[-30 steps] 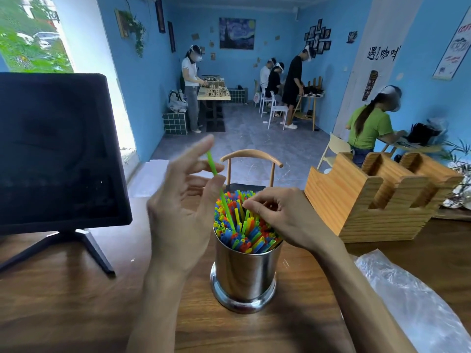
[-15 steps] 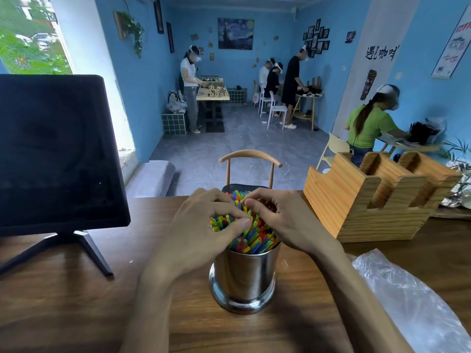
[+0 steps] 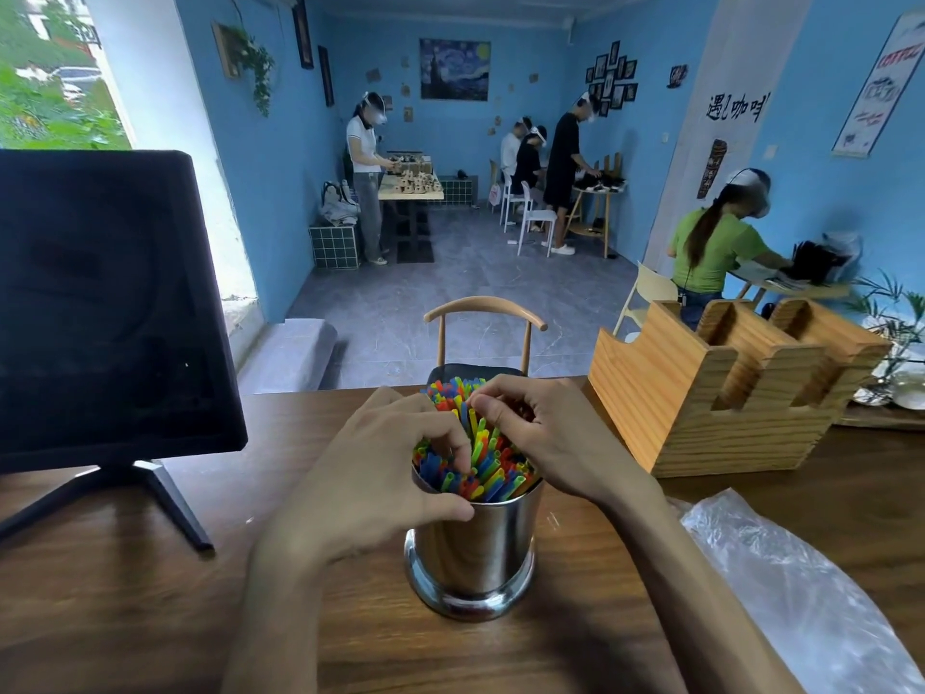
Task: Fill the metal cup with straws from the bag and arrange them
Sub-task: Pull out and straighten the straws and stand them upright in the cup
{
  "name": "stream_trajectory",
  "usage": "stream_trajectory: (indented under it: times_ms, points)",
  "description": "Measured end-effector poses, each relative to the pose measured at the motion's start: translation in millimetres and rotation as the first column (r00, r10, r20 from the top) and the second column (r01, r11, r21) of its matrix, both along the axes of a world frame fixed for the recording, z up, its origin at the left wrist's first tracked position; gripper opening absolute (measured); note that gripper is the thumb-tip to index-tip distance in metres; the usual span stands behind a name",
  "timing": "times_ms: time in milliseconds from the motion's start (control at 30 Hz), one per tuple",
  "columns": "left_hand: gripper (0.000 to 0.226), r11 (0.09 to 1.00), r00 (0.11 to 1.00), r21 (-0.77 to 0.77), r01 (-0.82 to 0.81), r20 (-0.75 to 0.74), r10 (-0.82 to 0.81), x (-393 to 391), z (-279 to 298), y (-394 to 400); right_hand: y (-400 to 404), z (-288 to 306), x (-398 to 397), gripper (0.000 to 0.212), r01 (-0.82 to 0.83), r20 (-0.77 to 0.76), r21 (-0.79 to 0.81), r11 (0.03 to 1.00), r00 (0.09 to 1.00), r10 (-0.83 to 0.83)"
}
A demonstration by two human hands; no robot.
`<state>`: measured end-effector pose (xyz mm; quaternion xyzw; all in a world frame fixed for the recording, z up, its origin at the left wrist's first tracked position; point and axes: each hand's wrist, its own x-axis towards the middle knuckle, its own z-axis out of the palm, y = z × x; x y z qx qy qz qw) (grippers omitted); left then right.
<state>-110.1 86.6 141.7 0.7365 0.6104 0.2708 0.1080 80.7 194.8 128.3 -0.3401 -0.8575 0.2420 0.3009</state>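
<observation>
Head view: both hands stay on the straws [image 3: 480,463] (cup [image 3: 473,548] full), left hand [image 3: 380,473] fingers now poking in, right hand [image 3: 545,433] pinching tips.

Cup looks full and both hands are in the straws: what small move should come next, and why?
Probably press the taller straws at the back down level. They stand above the front ones, the cup is packed, and the left hand and right hand are already on the tips.
</observation>
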Motion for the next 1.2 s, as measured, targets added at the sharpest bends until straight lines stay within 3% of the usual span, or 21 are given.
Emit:
stream_trajectory:
  times_ms: [733, 967, 1200]
  points:
    - [0.022, 0.998, 0.971, 0.011, -0.058, 0.234, 0.054, 7, 11, -7, 2, -6, -1, 0.021, 0.007, -0.022, 0.012, 1.0, 1.0, -0.006]
    - [0.029, 0.998, 0.963, 0.06, -0.024, 0.269, 0.007, 7, 9, -6, -1, -6, -1, 0.021, 0.005, -0.032, 0.012, 1.0, 0.999, -0.005]
    - [0.019, 0.987, 0.935, 0.161, -0.016, 0.351, -0.042, 9, 11, -7, -2, -6, -2, 0.022, 0.011, -0.03, 0.01, 1.0, 0.999, -0.011]
